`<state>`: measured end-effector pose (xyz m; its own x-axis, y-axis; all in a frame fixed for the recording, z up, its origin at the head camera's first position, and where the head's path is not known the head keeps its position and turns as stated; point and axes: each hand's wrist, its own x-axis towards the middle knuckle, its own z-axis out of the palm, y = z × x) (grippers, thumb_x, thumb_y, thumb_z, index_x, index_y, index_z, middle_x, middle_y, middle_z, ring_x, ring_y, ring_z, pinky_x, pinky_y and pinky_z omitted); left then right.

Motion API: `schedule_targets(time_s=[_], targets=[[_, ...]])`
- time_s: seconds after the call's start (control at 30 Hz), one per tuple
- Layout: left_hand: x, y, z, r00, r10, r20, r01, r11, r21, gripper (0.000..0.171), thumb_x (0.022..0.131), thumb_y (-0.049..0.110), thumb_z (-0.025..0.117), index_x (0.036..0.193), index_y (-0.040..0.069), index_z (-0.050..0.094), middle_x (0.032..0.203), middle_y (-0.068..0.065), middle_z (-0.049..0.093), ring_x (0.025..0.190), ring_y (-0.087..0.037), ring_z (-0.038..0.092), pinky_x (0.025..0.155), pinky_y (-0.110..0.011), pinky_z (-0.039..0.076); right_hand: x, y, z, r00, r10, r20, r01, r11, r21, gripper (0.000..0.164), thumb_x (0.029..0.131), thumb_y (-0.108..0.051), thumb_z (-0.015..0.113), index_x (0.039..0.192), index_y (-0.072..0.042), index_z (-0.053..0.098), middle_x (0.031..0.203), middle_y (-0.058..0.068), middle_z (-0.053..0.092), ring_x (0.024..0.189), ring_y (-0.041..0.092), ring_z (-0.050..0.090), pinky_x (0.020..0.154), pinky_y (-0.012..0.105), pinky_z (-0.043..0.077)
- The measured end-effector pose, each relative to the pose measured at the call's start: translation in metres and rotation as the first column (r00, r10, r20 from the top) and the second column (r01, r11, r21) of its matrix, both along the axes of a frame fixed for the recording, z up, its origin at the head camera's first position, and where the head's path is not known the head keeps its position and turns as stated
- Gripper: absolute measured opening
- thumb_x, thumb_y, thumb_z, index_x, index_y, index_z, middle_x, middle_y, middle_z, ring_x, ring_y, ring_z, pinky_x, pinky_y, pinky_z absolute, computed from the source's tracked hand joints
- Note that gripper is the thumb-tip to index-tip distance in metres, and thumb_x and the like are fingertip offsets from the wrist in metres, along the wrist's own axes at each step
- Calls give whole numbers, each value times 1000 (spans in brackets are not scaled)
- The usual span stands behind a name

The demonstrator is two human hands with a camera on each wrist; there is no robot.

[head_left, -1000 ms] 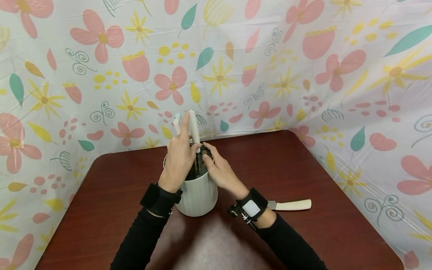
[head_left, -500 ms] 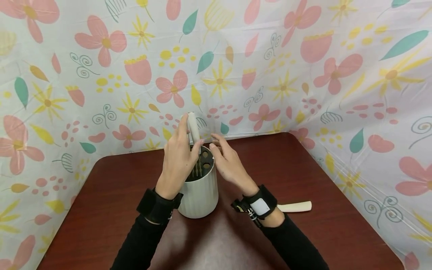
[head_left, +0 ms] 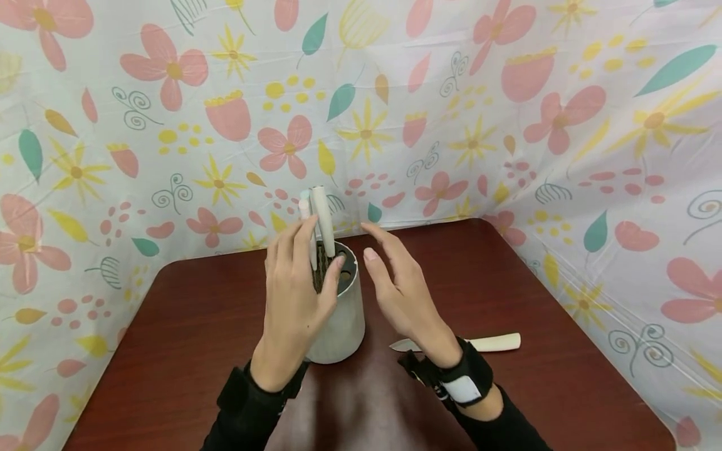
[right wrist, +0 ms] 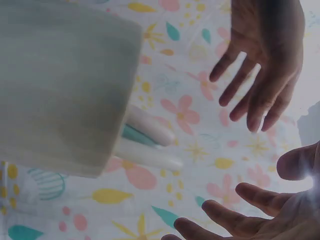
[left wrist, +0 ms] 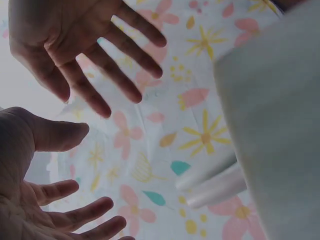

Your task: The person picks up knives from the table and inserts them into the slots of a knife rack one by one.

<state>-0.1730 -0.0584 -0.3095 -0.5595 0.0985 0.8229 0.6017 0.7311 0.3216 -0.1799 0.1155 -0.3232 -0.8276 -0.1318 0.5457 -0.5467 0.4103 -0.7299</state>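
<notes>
A pale ribbed knife holder (head_left: 341, 332) with a dark slotted top stands upright on the table. White knife handles (head_left: 323, 219) stick up out of it, and a light blue-tipped handle shows behind them. My left hand (head_left: 293, 294) is before the holder's left side, fingers extended, holding nothing. In the head view it hides part of the holder. Just right of the holder, my right hand (head_left: 403, 288) hovers with spread fingers, apart from it. The left wrist view shows the holder (left wrist: 275, 110) clear of the left fingers; the right wrist view shows white and teal handles (right wrist: 150, 127).
A knife with a cream handle (head_left: 496, 342) lies on the brown table (head_left: 197, 351) to the right, partly behind the right wrist. A flower-printed cloth (head_left: 366, 75) hangs behind the table and along its sides.
Both hands have drawn back from the holder's top, toward the body. My right hand has also moved right, away from the rim. The handles stay standing in the holder.
</notes>
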Motion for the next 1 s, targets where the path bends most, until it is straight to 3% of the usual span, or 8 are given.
schedule_targets(time_s=[0.13,0.3,0.5,0.73,1.0], targets=[[16,4,-8,998,-40,-46,40,999,-1,61,93,19,73,147,5,49,140,-19,54,129,-37,49,110,-52,39,17,7,-2,997,-48,-61,48,999,-2,42,110,-31,43,152,-35,42,157,-10,45,149,9,39,120,44,37],[34,8,-18,996,-84,-23,84,996,5,61,91,16,74,146,6,50,142,-18,54,135,-34,48,114,-50,38,38,14,-8,989,-115,-95,115,993,-4,44,108,-24,47,152,-33,44,157,-7,46,148,12,42,118,41,38],[52,15,-33,994,-111,-15,112,993,24,59,90,18,74,144,6,53,143,-17,54,134,-34,49,113,-47,39,59,18,-20,980,-163,-116,163,987,-12,48,106,-15,49,152,-28,45,158,-4,45,148,16,41,118,22,33],[65,19,-54,994,-82,66,79,995,53,59,91,21,74,145,8,53,145,-13,54,136,-32,49,113,-46,38,77,16,-36,975,-200,-102,199,980,-15,50,104,-11,51,151,-26,47,156,-3,48,147,18,43,116,14,31],[77,24,-80,988,-27,150,16,997,76,66,89,19,77,148,13,49,144,-11,55,131,-28,54,102,-47,46,93,16,-51,961,-274,-29,274,962,-4,53,103,-13,54,151,-33,46,154,-10,48,146,12,44,112,8,29]])
